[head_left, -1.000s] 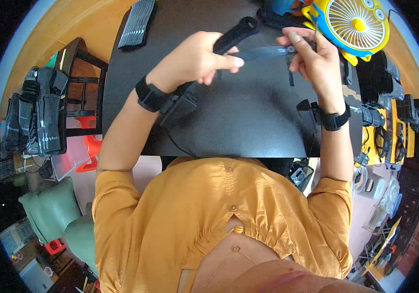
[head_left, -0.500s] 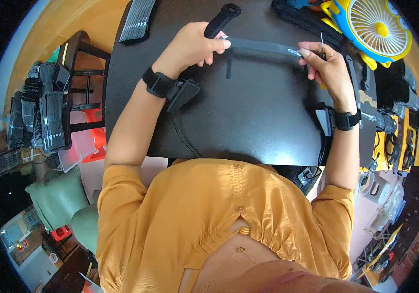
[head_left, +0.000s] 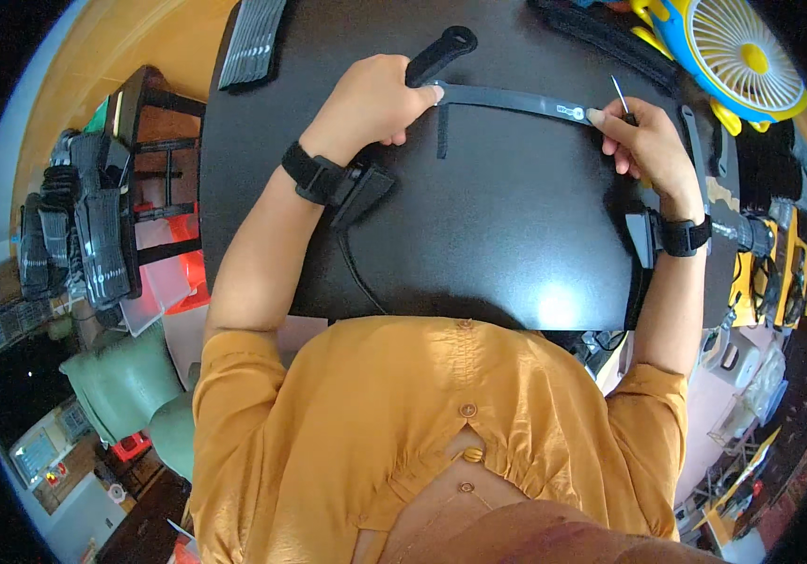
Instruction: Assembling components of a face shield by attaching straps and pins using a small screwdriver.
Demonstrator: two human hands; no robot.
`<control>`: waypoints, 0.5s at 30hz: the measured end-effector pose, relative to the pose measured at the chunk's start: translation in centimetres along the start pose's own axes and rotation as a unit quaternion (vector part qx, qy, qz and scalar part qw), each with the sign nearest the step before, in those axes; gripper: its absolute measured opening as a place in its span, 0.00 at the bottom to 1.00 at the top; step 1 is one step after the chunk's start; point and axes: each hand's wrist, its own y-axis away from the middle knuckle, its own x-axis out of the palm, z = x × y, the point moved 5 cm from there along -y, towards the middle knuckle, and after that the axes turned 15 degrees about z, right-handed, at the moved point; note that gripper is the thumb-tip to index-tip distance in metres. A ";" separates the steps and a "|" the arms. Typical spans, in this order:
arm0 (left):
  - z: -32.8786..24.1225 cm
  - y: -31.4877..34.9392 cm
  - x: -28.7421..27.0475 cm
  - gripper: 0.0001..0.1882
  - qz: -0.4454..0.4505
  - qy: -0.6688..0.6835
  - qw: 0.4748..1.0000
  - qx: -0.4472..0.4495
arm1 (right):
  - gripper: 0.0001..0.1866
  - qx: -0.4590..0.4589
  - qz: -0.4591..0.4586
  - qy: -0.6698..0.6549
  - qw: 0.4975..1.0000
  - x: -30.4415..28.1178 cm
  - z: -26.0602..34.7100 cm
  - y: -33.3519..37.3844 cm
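Observation:
A dark grey hook-and-loop strap [head_left: 507, 98] with a pale printed mark stretches between my hands above the black table. My left hand [head_left: 380, 99] is closed on one part of it; a fuzzy black end with a hole [head_left: 443, 54] sticks up from that fist. Thumb and fingers of my right hand [head_left: 648, 141] are closed at the strap's other end. The same hand holds a thin pointed metal tool [head_left: 619, 92] with a dark handle, mostly hidden by the fingers. Below the strap, beside my left hand, is a short narrow black strip [head_left: 442, 132]; whether it hangs or lies is unclear.
Stacked grey straps [head_left: 253, 42] lie at the table's far left, and black fuzzy ones [head_left: 601, 42] at the far right. A blue-and-yellow fan [head_left: 753, 58] stands beyond my right hand. More straps [head_left: 98, 221] are heaped at left. A cable [head_left: 356, 268] runs from my left wrist device.
My right thumb has slid outward to the strap's very end, so more of the printed mark shows. The left hand keeps its hold. The whole view has shifted slightly.

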 end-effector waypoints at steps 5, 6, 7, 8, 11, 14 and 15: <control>-0.4 0.3 -0.1 0.21 -0.002 -0.027 1.000 -0.006 | 0.12 -0.008 0.021 0.028 0.999 -0.9 -1.1 -0.1; -0.1 0.2 -0.1 0.21 0.000 -0.027 1.000 -0.002 | 0.12 -0.006 0.017 0.029 0.999 -0.9 -0.9 -0.1; 0.2 0.1 -0.1 0.21 0.003 -0.033 0.999 -0.006 | 0.12 0.000 0.000 0.036 0.999 -0.7 -0.6 -0.1; 0.2 0.0 0.0 0.20 0.007 -0.040 0.999 -0.011 | 0.13 0.007 -0.017 0.043 0.999 -0.7 -0.4 -0.1; -0.7 0.3 -0.1 0.21 0.006 -0.035 0.999 -0.018 | 0.13 0.007 -0.058 0.035 0.998 -0.6 -0.7 -0.2; 0.3 -0.4 0.0 0.22 0.013 -0.039 0.999 -0.012 | 0.13 0.023 -0.092 0.069 0.993 -0.4 -0.1 -0.6; 0.1 -0.1 -0.1 0.22 0.009 -0.041 0.999 -0.009 | 0.13 0.027 -0.111 0.096 0.989 -0.5 0.2 -0.3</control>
